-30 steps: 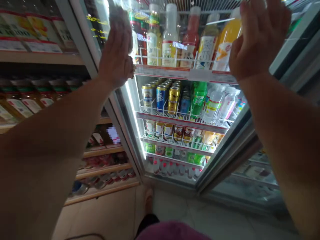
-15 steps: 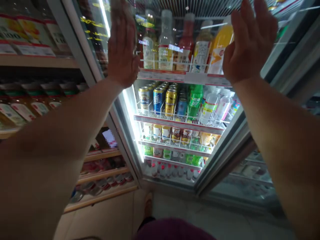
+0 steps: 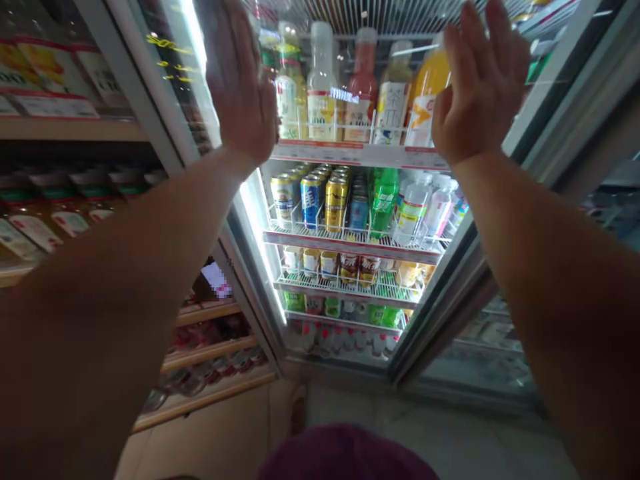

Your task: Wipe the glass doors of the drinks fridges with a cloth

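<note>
Both my hands are raised in front of a drinks fridge with a glass door [image 3: 325, 12]. My left hand [image 3: 243, 93] is held flat with its fingers stretched upward, near the door's left side; its fingertips are blurred. Whether anything thin lies under that palm, I cannot make out. My right hand [image 3: 483, 87] has its fingers spread, over the right part of the glass, in front of an orange drink bottle [image 3: 425, 87]. Whether the palms press on the glass is hidden. Between my hands stand a clear bottle [image 3: 321, 87] and a red drink bottle [image 3: 361, 87] on the top shelf.
Lower fridge shelves hold gold cans [image 3: 336, 203], blue cans [image 3: 310, 203] and a green bottle [image 3: 384, 200]. On the left stands a wooden rack [image 3: 75, 130] with bottles and jars. A metal door frame [image 3: 450, 287] runs along the right. Below is the tiled floor [image 3: 345, 407].
Both hands have moved slightly left in the picture, with the view shifting a little too. Their flat, raised poses stay much the same.
</note>
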Motion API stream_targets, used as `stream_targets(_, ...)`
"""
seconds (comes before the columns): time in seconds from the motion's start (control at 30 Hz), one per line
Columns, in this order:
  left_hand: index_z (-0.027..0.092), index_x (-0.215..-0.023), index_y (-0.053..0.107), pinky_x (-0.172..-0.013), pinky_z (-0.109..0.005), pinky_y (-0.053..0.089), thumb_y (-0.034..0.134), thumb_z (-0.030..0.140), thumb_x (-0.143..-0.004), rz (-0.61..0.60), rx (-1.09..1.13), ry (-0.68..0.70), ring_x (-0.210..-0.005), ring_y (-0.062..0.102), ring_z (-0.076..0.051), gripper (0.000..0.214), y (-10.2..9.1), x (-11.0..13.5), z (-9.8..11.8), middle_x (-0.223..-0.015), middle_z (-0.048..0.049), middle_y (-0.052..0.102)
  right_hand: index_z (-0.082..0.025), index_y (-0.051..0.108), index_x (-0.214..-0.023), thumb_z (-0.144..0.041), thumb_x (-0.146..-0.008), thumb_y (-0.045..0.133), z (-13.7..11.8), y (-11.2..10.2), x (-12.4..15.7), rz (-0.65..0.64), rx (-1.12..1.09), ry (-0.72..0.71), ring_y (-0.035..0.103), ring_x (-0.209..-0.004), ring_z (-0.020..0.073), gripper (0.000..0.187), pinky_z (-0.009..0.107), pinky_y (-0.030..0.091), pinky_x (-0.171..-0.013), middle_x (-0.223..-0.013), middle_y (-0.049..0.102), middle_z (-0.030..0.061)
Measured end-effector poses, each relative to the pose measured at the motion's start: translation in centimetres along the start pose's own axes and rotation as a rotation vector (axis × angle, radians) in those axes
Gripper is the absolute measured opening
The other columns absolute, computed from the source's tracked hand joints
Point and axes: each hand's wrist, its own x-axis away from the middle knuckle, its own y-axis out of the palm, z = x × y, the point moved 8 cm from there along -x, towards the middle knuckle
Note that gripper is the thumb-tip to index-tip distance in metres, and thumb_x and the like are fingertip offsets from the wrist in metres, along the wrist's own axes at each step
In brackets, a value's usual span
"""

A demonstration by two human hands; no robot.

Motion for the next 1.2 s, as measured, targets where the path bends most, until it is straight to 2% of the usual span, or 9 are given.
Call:
stream_targets(0.07, 0.005, -0.164, 0.002, -0.132, -0.030, -0.006, -0.013, 0.060, -0.104, -0.022, -0.004, -0.020, -0.156, -0.017, -0.012, 0.083, -0.2, 0.1, 1.2, -0.157, 0.0158, -0.042, -0.018, 0.046, -0.154, -0.022, -0.100, 0.043, 0.0, -0.1, 0.2, 0.017, -0.015, 0.003, 0.033, -0.155, 0.0320, 0.055, 0.060, 0.031, -0.125, -0.165, 0.039, 0.0041)
stream_targets(0.23, 0.021, -0.166, 0.016, -0.130, -0.049, -0.009, 0.004, 0.075, -0.101, -0.487, 0.254, 0.531, -0.158, -0.017, -0.020, 0.085, 1.1, 2.6, 4.9, -0.172, 0.0089, -0.010, -0.021, 0.045, -0.155, -0.021, -0.099, 0.045, -0.1, -0.2, 0.4, 0.031, -0.070, 0.016, 0.030, -0.156, 0.0297, 0.056, 0.057, 0.026, -0.127, -0.165, 0.037, 0.0014)
stream_targets(0.4, 0.011, -0.165, 0.010, -0.131, -0.048, -0.007, 0.002, 0.074, -0.101, -0.297, 0.272, 0.218, -0.158, -0.017, -0.018, 0.089, 0.9, 0.7, 2.3, -0.172, 0.0040, -0.014, -0.021, 0.045, -0.155, -0.019, -0.095, 0.048, 0.0, 0.0, 0.4, -0.014, -0.089, 0.070, 0.027, -0.157, 0.0262, 0.059, 0.056, 0.023, -0.129, -0.166, 0.035, -0.0006)
stream_targets(0.5, 0.014, -0.166, 0.006, -0.132, -0.047, -0.005, 0.005, 0.071, -0.103, -0.289, 0.286, 0.088, -0.157, -0.019, -0.017, 0.084, 0.4, 0.8, 3.2, -0.173, 0.0056, -0.009, -0.022, 0.044, -0.155, -0.022, -0.096, 0.046, -0.1, -0.2, 0.5, -0.013, -0.105, 0.064, 0.026, -0.158, 0.0239, 0.059, 0.054, 0.022, -0.129, -0.166, 0.035, -0.0019)
stream_targets(0.63, 0.023, -0.161, 0.033, -0.132, -0.053, 0.000, 0.020, 0.065, -0.104, -0.548, 0.402, 0.417, -0.161, -0.004, -0.022, 0.072, -0.6, 2.3, 5.5, -0.171, 0.0047, 0.020, -0.025, 0.042, -0.156, -0.024, -0.097, 0.041, 0.0, -0.2, 0.6, -0.036, -0.138, 0.091, 0.022, -0.159, 0.0201, 0.058, 0.053, 0.019, -0.131, -0.167, 0.032, -0.0048)
stream_targets(0.7, 0.026, -0.158, 0.040, -0.132, -0.052, 0.002, 0.023, 0.059, -0.106, -0.602, 0.417, 0.539, -0.161, 0.005, -0.022, 0.064, -1.2, 2.6, 4.7, -0.170, 0.0052, 0.025, -0.028, 0.041, -0.156, -0.026, -0.098, 0.038, 0.1, -0.2, 0.6, -0.051, -0.176, 0.116, 0.019, -0.160, 0.0184, 0.058, 0.054, 0.016, -0.131, -0.167, 0.031, -0.0067)
stream_targets(0.9, 0.011, -0.165, 0.006, -0.131, -0.058, -0.002, 0.020, 0.059, -0.106, -0.371, 0.318, 0.067, -0.158, -0.018, -0.023, 0.077, -0.8, 1.6, 0.3, -0.172, -0.0001, -0.010, -0.033, 0.037, -0.158, -0.025, -0.099, 0.036, -0.3, -0.4, 0.8, -0.062, -0.198, 0.118, 0.017, -0.160, 0.0187, 0.059, 0.059, 0.016, -0.130, -0.168, 0.028, -0.0077)
stream_targets(1.1, 0.018, -0.159, 0.038, -0.131, -0.056, -0.002, 0.022, 0.068, -0.102, -0.551, 0.430, 0.445, -0.160, -0.005, -0.028, 0.077, -0.4, 4.0, 3.2, -0.172, 0.0016, 0.013, -0.028, 0.038, -0.158, -0.028, -0.101, 0.034, -0.3, -0.5, 0.8, -0.044, -0.129, 0.090, 0.018, -0.160, 0.0180, 0.058, 0.053, 0.019, -0.132, -0.168, 0.030, -0.0065)
stream_targets(1.2, 0.025, -0.160, 0.034, -0.132, -0.048, -0.009, 0.021, 0.067, -0.102, -0.560, 0.416, 0.362, -0.160, -0.004, -0.021, 0.073, 0.3, 2.7, 1.7, -0.172, 0.0121, 0.006, -0.027, 0.041, -0.157, -0.028, -0.099, 0.032, -0.1, -0.1, 0.8, -0.031, -0.127, 0.089, 0.020, -0.160, 0.0176, 0.058, 0.053, 0.020, -0.131, -0.167, 0.032, -0.0061)
